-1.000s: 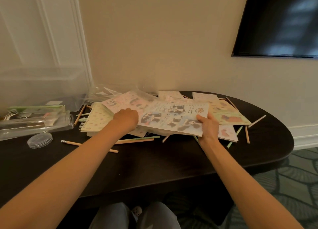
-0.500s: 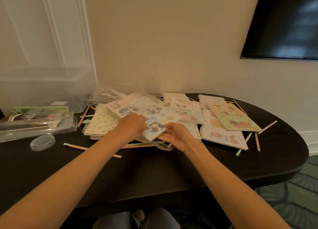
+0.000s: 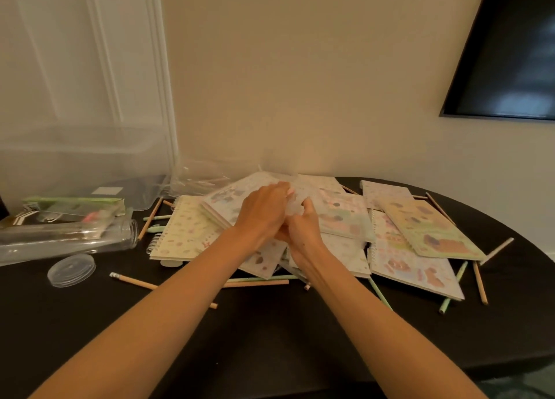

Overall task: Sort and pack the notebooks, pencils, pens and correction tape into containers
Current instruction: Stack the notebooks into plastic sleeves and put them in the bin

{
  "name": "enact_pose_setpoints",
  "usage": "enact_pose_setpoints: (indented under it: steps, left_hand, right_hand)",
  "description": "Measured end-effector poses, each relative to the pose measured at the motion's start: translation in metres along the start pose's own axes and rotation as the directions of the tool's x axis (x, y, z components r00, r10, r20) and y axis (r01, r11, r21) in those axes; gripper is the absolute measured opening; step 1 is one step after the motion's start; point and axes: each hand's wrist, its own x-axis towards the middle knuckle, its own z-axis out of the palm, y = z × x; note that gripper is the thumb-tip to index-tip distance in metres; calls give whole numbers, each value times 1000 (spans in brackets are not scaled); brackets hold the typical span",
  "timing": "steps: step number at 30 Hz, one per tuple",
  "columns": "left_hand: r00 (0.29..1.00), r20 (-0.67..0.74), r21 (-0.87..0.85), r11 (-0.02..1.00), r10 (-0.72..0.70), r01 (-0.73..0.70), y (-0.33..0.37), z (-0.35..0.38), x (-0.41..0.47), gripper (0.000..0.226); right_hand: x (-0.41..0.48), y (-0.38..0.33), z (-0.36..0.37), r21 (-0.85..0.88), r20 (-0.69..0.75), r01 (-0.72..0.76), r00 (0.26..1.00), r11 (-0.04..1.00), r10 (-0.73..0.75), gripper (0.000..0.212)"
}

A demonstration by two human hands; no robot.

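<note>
Several pastel spiral notebooks lie in a loose pile on the dark table (image 3: 270, 338): a dotted one (image 3: 186, 230) at the left, a green one (image 3: 429, 230) and a pink one (image 3: 411, 266) at the right. My left hand (image 3: 264, 212) and my right hand (image 3: 303, 230) meet over the middle of the pile. Both pinch a crumpled clear wrapper (image 3: 293, 209) on the top notebook (image 3: 339, 215); motion blur hides the fingertips. Pencils (image 3: 135, 281) and green pens (image 3: 450, 287) lie scattered around and under the notebooks.
A clear tube container (image 3: 66, 239) lies on its side at the left, its round lid (image 3: 71, 269) beside it. Behind stand a large clear bin (image 3: 75, 164) and a clear plastic bag (image 3: 204, 176). The wall is close behind; a dark screen (image 3: 510, 53) hangs upper right.
The cartoon notebook I held up by both edges has come down onto the pile. My right hand slid left to join my left hand, and both now work at the clear wrapper.
</note>
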Motion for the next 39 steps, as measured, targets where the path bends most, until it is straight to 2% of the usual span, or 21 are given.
enact_pose_setpoints:
  steps: [2,5,8,12,16,18,19,22,26,30,31,32,33,34,35,36,38,39]
  left_hand:
    - [1000,-4,-7,1000,30,-30,0,-4,2,38]
    - [996,23,-87,993,87,-85,-5,-7,5,36]
    - [992,60,-181,978,114,-102,-11,-9,8,34]
    - [986,93,-271,957,138,-108,-19,-6,7,34]
    - [978,155,-354,932,137,-74,-34,-1,-2,29]
    - [977,181,-406,913,116,-33,-41,1,-8,26]
    - [976,197,-427,904,98,-5,-42,2,-10,31]
    - [963,257,-443,895,81,44,-45,6,-13,33]
    - [927,358,-432,900,114,57,-43,9,-18,25]
    - [931,348,-394,918,111,38,-58,6,-31,25]
    - [927,356,-379,925,122,24,-60,4,-36,28]
    - [922,360,-345,939,146,-14,-61,4,-41,29]
    - [914,361,-272,959,183,-85,-61,3,-45,30]
    - [903,362,-173,969,230,-177,-61,3,-48,32]
    - [889,365,-79,961,277,-267,-62,2,-52,34]
    - [875,365,-15,942,318,-336,-65,1,-56,35]
    - [849,384,58,908,363,-414,-70,-4,-61,45]
    - [834,407,79,895,374,-440,-72,-6,-63,56]
  right_hand:
    - [10,3,9,-48,-45,33,998,998,-35,9]
    - [18,11,15,-44,-73,60,995,997,-63,6]
    - [14,14,11,62,-58,52,997,997,-49,18]
    - [9,25,10,133,11,-44,999,990,43,38]
    - [4,42,13,77,37,-93,995,993,90,35]
    - [0,43,9,-42,87,-140,986,989,143,28]
    - [-2,42,6,-146,102,-148,981,978,163,26]
    - [-7,38,-4,-409,82,-134,980,903,183,39]
    - [-10,28,-15,-549,50,-132,980,826,190,41]
    - [-12,2,-45,-706,217,-36,940,708,264,20]
    - [-10,-7,-55,-731,217,24,956,682,199,17]
    - [-5,-13,-66,-775,173,112,984,622,39,17]
    - [2,-18,-78,-840,121,214,970,499,-211,17]
    - [9,-24,-88,-900,130,297,882,320,-452,16]
    - [16,-28,-97,-924,236,365,780,116,-580,19]
    - [24,-29,-105,-895,401,437,705,-87,-585,36]
    - [40,-24,-123,-662,746,608,590,-438,-309,79]
    - [46,-21,-130,-502,846,669,511,-548,-152,94]
